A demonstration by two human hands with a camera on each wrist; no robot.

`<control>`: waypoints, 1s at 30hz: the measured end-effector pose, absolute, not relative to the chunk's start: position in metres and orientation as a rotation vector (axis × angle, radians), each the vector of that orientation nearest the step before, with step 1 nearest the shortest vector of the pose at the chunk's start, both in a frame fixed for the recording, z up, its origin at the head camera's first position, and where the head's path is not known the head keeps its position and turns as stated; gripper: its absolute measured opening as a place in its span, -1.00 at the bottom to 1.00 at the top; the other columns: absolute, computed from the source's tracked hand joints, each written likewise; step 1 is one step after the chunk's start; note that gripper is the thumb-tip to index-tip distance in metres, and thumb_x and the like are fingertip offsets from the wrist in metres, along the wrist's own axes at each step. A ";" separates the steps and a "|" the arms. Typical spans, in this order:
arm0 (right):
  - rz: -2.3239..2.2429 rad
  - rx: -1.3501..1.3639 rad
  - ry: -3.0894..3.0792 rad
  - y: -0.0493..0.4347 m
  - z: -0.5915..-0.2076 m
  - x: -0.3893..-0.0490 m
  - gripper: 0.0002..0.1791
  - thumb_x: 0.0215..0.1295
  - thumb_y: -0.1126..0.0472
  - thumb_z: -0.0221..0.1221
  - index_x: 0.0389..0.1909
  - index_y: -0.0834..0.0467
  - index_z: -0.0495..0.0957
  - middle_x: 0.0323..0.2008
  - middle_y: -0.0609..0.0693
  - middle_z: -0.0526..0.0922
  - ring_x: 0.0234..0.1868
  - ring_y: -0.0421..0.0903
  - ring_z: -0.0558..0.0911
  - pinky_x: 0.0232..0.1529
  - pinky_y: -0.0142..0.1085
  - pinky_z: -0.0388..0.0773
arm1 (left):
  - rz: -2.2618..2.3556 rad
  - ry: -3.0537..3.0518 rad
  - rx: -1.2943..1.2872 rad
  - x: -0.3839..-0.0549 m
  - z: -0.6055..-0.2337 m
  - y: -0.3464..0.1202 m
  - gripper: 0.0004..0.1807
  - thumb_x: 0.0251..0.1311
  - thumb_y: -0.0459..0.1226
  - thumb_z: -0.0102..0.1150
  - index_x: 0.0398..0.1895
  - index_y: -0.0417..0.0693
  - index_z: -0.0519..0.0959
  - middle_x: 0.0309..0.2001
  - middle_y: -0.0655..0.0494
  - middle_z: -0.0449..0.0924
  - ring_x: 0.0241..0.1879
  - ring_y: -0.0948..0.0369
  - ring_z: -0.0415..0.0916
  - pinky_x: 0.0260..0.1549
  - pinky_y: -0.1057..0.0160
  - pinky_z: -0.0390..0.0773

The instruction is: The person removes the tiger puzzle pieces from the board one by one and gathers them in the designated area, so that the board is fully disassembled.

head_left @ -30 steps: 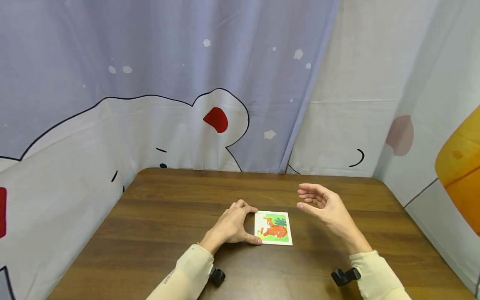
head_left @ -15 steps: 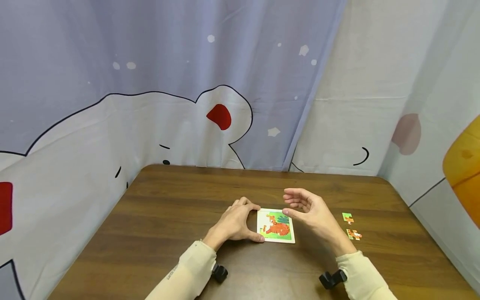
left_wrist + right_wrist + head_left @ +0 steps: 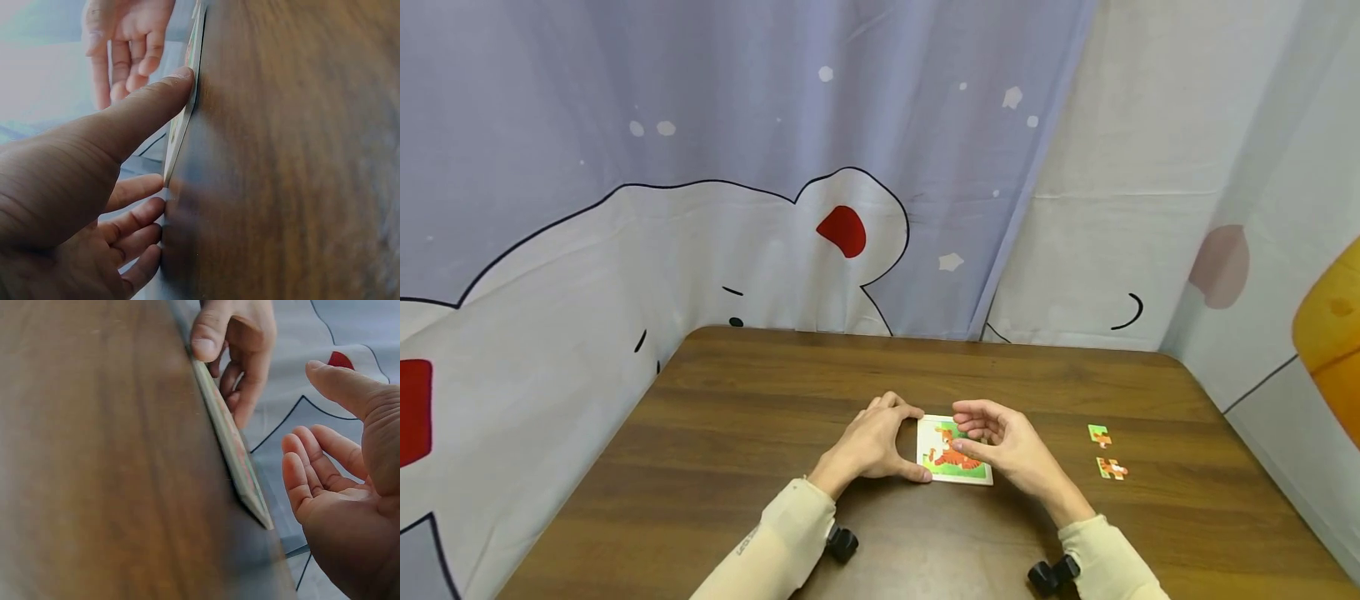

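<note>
A small square puzzle board (image 3: 929, 437) with a white rim and an orange tiger on green lies flat on the wooden table. My left hand (image 3: 868, 443) holds it by its left side, thumb at the near corner and index fingertip at the far one. In the left wrist view the thumb rests on the edge of the board (image 3: 177, 140). My right hand (image 3: 1002, 443) hovers over the board's right part, fingers loosely bent and thumb apart, with nothing in it. The right wrist view shows a gap between this hand (image 3: 340, 469) and the board (image 3: 230, 440).
Two loose jigsaw pieces, a green and orange piece (image 3: 1100, 436) and an orange and white piece (image 3: 1112, 468), lie on the table (image 3: 760, 400) to the right of the board. A printed curtain (image 3: 737, 250) hangs behind the table's far edge.
My right hand has moved left and slightly down from beside the board to over its right part, uncovering the two loose pieces. The left hand keeps its hold on the board.
</note>
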State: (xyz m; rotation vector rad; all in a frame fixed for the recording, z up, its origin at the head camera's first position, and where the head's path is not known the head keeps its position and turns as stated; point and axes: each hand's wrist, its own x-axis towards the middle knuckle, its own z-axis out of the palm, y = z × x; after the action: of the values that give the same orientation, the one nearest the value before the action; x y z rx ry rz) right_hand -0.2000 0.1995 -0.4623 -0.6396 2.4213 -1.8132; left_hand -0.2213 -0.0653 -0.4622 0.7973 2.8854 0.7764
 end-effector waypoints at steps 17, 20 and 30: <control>-1.743 -0.619 2.360 0.195 -0.476 -0.200 -0.39 0.38 0.33 0.53 0.38 0.40 0.58 0.11 0.33 0.75 0.04 0.04 0.76 0.11 -0.34 0.71 | 0.768 2.898 0.812 -0.220 -0.461 -0.066 0.07 -0.13 0.20 0.84 0.48 0.00 0.63 0.27 0.05 0.56 0.26 0.03 0.51 0.27 -0.04 0.56; -1.732 -0.651 2.375 0.195 -0.478 -0.200 -0.42 0.38 0.36 0.51 0.36 0.41 0.59 0.10 0.31 0.76 0.04 0.09 0.76 0.10 -0.34 0.70 | 0.765 2.897 0.814 -0.220 -0.461 -0.066 0.07 -0.13 0.20 0.84 0.48 0.00 0.63 0.27 0.05 0.56 0.27 0.03 0.50 0.28 -0.03 0.55; -1.642 -0.763 2.460 0.193 -0.483 -0.200 -0.46 0.33 0.32 0.57 0.27 0.38 0.65 0.06 0.24 0.77 0.02 0.09 0.76 0.10 -0.29 0.71 | 0.769 2.891 0.801 -0.220 -0.461 -0.066 0.07 -0.12 0.22 0.83 0.49 0.02 0.62 0.29 0.06 0.55 0.27 0.03 0.49 0.29 -0.03 0.54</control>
State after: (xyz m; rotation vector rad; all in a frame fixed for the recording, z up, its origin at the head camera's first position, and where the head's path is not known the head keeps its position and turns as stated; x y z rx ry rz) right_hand -0.2005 0.1930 -0.4832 -0.7628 2.4603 -1.6422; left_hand -0.2204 -0.0660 -0.4610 0.8012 2.8907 0.7687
